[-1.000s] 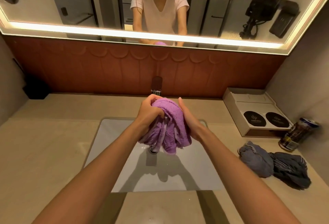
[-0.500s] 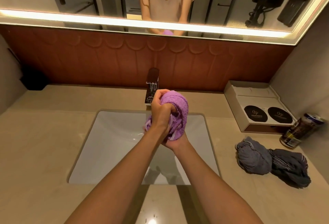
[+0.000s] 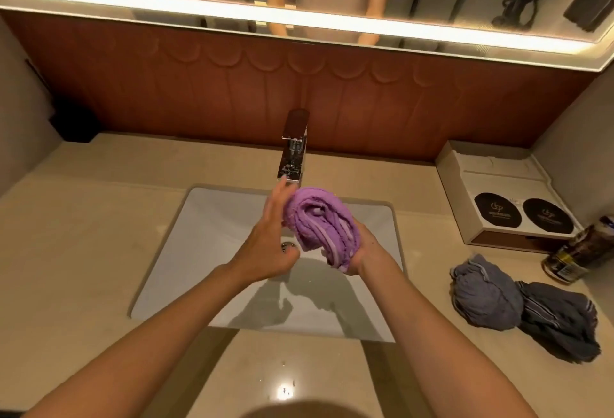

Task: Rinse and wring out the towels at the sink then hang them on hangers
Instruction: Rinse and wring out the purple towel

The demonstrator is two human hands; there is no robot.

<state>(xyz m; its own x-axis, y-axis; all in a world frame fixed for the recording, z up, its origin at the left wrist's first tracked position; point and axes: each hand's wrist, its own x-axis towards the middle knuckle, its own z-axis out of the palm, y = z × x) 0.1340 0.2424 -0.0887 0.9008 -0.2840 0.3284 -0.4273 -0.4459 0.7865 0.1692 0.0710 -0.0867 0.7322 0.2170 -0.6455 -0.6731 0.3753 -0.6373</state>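
A bunched purple towel (image 3: 320,225) is held above the white sink basin (image 3: 212,251), just in front of the chrome faucet (image 3: 294,148). My right hand (image 3: 363,250) cups it from below and grips it. My left hand (image 3: 270,235) is beside the towel's left side with fingers stretched out, its fingertips near the faucet spout, holding nothing. No water stream is visible. Two wrung grey towels, a lighter one (image 3: 483,294) and a darker striped one (image 3: 558,324), lie on the counter at the right.
A beige counter (image 3: 83,251) surrounds the sink. A white tray with two black round lids (image 3: 508,198) stands at the back right, with a can (image 3: 578,251) in front of it. A black box (image 3: 74,122) sits in the back left corner. The lit mirror (image 3: 299,19) reflects a person.
My left hand has let go of the purple towel and opened beside it. The towel now rests in my right hand, slightly lower and to the right. The camera tilted down.
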